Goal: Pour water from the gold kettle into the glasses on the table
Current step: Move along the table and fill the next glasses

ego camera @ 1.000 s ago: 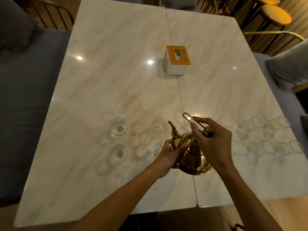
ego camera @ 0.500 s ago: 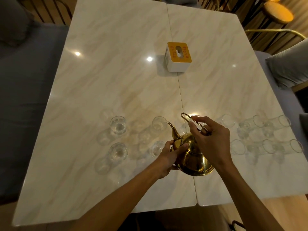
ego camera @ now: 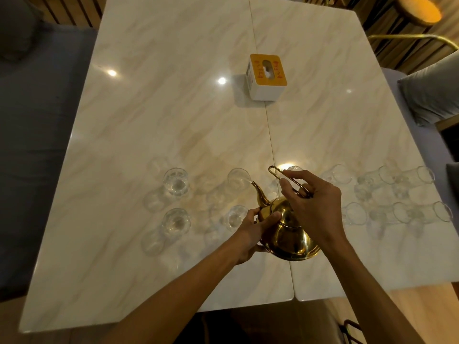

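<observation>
The gold kettle (ego camera: 289, 234) is tilted forward above the marble table (ego camera: 173, 115), its spout tip at the rim of a clear glass (ego camera: 238, 179). My right hand (ego camera: 314, 207) grips the wire handle from above. My left hand (ego camera: 253, 232) presses against the kettle's lid and left side. Another glass (ego camera: 234, 217) stands just left of my left hand. Two glasses with water in them (ego camera: 175, 184) (ego camera: 175, 221) stand further left. Several more glasses (ego camera: 397, 194) are grouped to the right of the kettle.
A white tissue box with an orange top (ego camera: 267, 76) sits at the table's middle, further back. Grey cushioned seats (ego camera: 37, 120) flank the table on both sides, with a cushion (ego camera: 432, 93) at right. A round wooden stool (ego camera: 419, 8) stands at the far right.
The kettle has tipped further forward and its spout has moved up to the rim of the back glass. Both hands kept their hold.
</observation>
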`<state>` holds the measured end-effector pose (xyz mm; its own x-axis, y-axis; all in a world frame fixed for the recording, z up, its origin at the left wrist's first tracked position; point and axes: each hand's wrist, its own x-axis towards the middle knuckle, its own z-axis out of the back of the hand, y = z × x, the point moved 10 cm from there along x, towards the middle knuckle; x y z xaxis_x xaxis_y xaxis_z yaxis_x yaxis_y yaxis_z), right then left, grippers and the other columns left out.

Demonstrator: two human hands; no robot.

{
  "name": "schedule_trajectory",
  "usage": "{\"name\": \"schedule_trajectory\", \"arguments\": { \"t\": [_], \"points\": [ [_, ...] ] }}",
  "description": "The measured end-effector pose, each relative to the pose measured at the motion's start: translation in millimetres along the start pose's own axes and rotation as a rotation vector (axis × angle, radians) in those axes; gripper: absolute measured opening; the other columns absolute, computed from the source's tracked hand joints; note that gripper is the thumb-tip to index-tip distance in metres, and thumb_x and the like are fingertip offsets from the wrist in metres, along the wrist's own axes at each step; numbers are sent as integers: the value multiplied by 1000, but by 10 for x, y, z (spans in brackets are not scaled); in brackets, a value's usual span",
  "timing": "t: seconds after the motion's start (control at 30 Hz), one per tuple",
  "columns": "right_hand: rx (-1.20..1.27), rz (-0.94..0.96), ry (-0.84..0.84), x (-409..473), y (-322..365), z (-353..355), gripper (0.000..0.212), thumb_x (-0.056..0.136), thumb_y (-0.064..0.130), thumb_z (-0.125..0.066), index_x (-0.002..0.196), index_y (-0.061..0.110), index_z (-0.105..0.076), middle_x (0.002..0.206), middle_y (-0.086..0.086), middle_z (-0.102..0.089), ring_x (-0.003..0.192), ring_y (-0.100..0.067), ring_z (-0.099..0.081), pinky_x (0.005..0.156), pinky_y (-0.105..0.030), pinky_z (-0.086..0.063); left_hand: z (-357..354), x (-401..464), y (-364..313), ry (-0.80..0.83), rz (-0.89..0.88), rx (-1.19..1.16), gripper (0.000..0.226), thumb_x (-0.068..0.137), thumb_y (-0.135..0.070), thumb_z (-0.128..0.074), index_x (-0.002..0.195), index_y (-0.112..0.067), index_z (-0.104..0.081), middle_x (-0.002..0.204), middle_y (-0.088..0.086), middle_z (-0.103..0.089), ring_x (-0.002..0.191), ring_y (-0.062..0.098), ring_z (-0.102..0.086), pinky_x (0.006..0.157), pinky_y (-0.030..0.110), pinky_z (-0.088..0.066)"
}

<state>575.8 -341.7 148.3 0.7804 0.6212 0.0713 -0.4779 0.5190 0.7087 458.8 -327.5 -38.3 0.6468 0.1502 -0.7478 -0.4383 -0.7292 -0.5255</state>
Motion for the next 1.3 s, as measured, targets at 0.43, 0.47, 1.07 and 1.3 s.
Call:
{"name": "schedule_trajectory", "arguments": {
  "t": [0.43, 0.47, 1.07, 1.3],
  "points": [
    [-26, -53, 16, 35, -10, -78, 30, 91, 31, -73, 120, 23, -73, 66, 14, -61, 52, 1, -58, 61, -9, -42, 19, 29, 38, 31, 26, -18, 72, 88, -45, -69, 147, -26, -32, 148, 9, -47, 132, 36, -48, 90, 52, -50],
    [-26, -51, 18, 39, -4, -82, 30, 91, 30, -73, 120, 23, -73, 68, 13, -63, 53, 2, -59, 62, -9, -43, 16, 31, 40, 35, 27, -20, 72, 88, -45, -69, 147, -27, -32, 148, 9, -47, 131, 35, -48, 88, 51, -50],
    [-29, -52, 25, 65, -25, -86, 28, 92, 29, -72, 119, 22, -74, 72, 5, -70, 59, -1, -64, 60, -4, -45, 5, 38, 41, 49, 33, -19, 72, 88, -46, -68, 147, -26, -32, 147, 10, -48, 116, 27, -52, 75, 40, -55],
    [-4, -49, 15, 41, -34, -51, 26, 92, 28, -73, 117, 22, -74, 67, 18, -60, 60, 7, -62, 58, -1, -43, -5, 22, 32, 48, 27, -11, 71, 88, -45, -69, 146, -27, -32, 143, 10, -51, 117, 28, -53, 86, 49, -52]
  ]
}}
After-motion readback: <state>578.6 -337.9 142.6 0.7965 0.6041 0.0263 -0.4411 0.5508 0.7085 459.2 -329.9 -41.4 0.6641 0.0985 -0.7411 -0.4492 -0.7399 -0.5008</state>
